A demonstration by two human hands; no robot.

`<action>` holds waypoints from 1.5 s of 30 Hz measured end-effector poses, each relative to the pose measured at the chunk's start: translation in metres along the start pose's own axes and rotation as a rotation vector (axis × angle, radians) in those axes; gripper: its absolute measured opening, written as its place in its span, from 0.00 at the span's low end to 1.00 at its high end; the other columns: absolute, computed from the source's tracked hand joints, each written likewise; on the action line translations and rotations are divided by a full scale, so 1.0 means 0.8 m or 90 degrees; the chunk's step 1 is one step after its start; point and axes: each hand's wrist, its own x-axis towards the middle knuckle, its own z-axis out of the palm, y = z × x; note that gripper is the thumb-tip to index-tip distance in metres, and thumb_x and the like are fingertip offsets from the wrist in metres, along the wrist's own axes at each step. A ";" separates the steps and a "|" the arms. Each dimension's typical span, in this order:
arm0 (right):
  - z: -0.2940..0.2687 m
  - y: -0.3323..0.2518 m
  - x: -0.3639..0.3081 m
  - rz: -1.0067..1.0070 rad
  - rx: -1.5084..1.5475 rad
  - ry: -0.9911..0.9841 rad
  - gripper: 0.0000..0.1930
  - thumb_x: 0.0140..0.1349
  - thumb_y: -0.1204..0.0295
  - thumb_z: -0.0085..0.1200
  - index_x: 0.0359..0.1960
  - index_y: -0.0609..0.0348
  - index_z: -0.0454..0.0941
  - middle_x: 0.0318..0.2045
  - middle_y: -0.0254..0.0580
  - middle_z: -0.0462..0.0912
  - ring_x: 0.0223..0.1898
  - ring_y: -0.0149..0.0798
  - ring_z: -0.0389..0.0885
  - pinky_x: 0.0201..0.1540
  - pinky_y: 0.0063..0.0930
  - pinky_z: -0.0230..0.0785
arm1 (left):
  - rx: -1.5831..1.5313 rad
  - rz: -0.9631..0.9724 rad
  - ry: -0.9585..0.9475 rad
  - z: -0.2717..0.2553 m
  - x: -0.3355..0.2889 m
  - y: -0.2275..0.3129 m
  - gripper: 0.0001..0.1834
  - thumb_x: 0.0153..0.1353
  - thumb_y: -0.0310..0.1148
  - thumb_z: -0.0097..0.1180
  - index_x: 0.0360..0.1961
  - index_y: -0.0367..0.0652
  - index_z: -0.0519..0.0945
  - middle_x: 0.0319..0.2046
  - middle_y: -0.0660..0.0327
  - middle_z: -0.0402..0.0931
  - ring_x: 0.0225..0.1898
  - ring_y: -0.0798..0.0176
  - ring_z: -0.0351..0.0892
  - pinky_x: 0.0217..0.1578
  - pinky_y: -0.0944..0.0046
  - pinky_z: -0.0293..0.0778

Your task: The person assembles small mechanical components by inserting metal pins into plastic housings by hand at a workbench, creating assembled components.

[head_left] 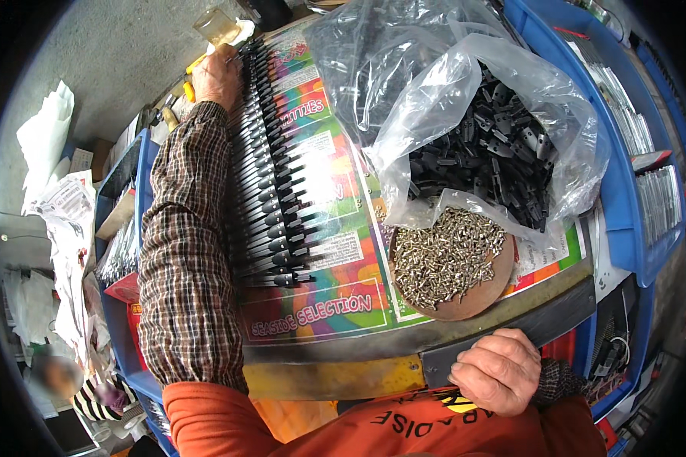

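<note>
My left hand (pixel 217 78) is at the far end of a long row of thin metal pieces with black plastic ends (pixel 274 206), laid side by side. Its fingers are bent, and a yellow handle (pixel 190 91) shows along its left side. Whether the hand grips that handle is unclear. My right hand (pixel 501 373) is curled into a loose fist in front of the table's near edge; its palm side is hidden. Beyond it, a round brown dish (pixel 486 298) carries a heap of small metal rivets or screws (pixel 446 259). Behind the dish, a clear plastic bag (pixel 427 80) lies open around many black plastic parts (pixel 495 141).
Colourful printed sheets (pixel 328 305) cover the tabletop, whose near edge (pixel 343 381) curves before me. Blue bins (pixel 621 183) of thin metal pieces stand at right, with another blue bin (pixel 126 206) at left. A glass jar (pixel 215 27) stands beyond my left hand.
</note>
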 end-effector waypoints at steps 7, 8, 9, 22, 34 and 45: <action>0.003 -0.001 -0.002 0.005 -0.011 0.006 0.12 0.51 0.71 0.62 0.37 0.58 0.78 0.33 0.35 0.80 0.35 0.35 0.77 0.36 0.29 0.72 | -0.020 -0.001 0.010 0.009 0.001 -0.002 0.10 0.58 0.34 0.57 0.40 0.45 0.81 0.37 0.49 0.81 0.43 0.45 0.80 0.44 0.54 0.74; 0.003 -0.001 -0.003 0.004 -0.008 0.006 0.11 0.51 0.71 0.61 0.37 0.57 0.78 0.33 0.35 0.80 0.35 0.35 0.77 0.36 0.29 0.72 | -0.026 0.001 0.014 0.009 0.000 -0.005 0.10 0.57 0.34 0.57 0.41 0.45 0.80 0.37 0.49 0.81 0.43 0.46 0.80 0.44 0.54 0.74; 0.003 -0.001 -0.003 0.005 -0.008 0.006 0.11 0.51 0.71 0.61 0.37 0.57 0.78 0.33 0.35 0.80 0.35 0.35 0.77 0.36 0.29 0.72 | -0.026 0.001 0.013 0.008 0.000 -0.003 0.10 0.57 0.34 0.57 0.41 0.45 0.80 0.37 0.49 0.81 0.43 0.46 0.80 0.44 0.54 0.74; 0.003 -0.005 -0.002 0.024 -0.017 0.005 0.10 0.53 0.72 0.58 0.38 0.56 0.78 0.32 0.34 0.80 0.34 0.34 0.77 0.37 0.28 0.71 | -0.037 0.000 0.003 0.006 0.000 0.002 0.11 0.57 0.32 0.58 0.42 0.45 0.81 0.38 0.53 0.82 0.43 0.50 0.82 0.46 0.57 0.74; -0.002 -0.003 0.002 0.017 -0.003 -0.010 0.11 0.52 0.73 0.59 0.37 0.59 0.78 0.32 0.37 0.80 0.35 0.36 0.77 0.37 0.30 0.72 | -0.066 0.008 0.028 0.000 -0.005 0.005 0.13 0.55 0.27 0.59 0.43 0.46 0.80 0.39 0.48 0.81 0.43 0.45 0.80 0.45 0.54 0.73; 0.005 -0.001 0.004 -0.003 -0.024 0.039 0.10 0.48 0.74 0.60 0.34 0.61 0.78 0.30 0.39 0.79 0.32 0.39 0.77 0.34 0.32 0.72 | -0.034 0.019 0.021 -0.057 -0.021 -0.001 0.09 0.56 0.26 0.57 0.39 0.43 0.82 0.34 0.49 0.81 0.38 0.48 0.82 0.40 0.56 0.76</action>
